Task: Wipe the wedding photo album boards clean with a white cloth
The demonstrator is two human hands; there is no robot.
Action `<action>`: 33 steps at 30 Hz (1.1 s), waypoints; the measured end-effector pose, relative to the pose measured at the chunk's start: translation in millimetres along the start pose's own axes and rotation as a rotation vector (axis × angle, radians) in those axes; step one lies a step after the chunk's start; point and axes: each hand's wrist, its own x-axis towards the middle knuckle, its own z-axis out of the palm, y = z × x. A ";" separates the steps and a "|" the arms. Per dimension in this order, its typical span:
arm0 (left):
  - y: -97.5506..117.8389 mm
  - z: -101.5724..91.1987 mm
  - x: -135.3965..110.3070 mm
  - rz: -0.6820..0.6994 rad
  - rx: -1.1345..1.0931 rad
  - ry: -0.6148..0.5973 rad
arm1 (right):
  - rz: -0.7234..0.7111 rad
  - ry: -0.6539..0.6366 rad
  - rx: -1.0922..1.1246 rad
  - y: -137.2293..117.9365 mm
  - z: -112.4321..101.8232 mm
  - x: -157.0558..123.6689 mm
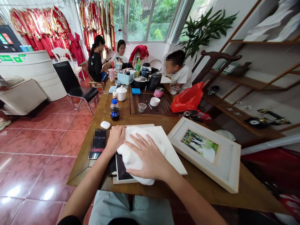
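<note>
Room: A shop with a floor of red tiles (44, 140), and red embroidered dresses (44, 34) hang far away at 11 o'clock.

Table: A long wooden table (211, 187) goes forward from me to 12 o'clock.

Shelves: Wooden shelves (246, 78) stand at 2 o'clock.

People: Two persons sit at the far end of the table, one in a black shirt (96, 67). Another person in a white shirt (180, 76) sits at 1 o'clock.

Near my hands: A framed photo (203, 153) lies at 3 o'clock, a black phone (98, 143) at 10 o'clock, and a small white case (105, 125) at 11 o'clock.

Cloth: A white cloth (133, 156) lies in front of me on a white board (164, 147).

Left hand: My left hand (114, 139) is on the top of the cloth, fingers a little curved. I cannot tell if it grips or only rests.

Right hand: My right hand (147, 156) is open, fingers spread, and lies flat on the cloth.
</note>
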 end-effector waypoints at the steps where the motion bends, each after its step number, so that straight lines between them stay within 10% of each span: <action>1: -1.0 0.4 0.1 0.010 0.017 -0.005 | 0.009 -0.036 0.007 1.5 2.2 0.7; 22: 9.9 -4.7 -2.7 0.037 0.130 -0.011 | 0.243 0.166 -0.177 74.5 -5.7 -65.2; 33: 8.1 -7.3 -1.2 0.105 0.129 -0.019 | 0.018 0.000 -0.037 44.8 -1.0 -16.1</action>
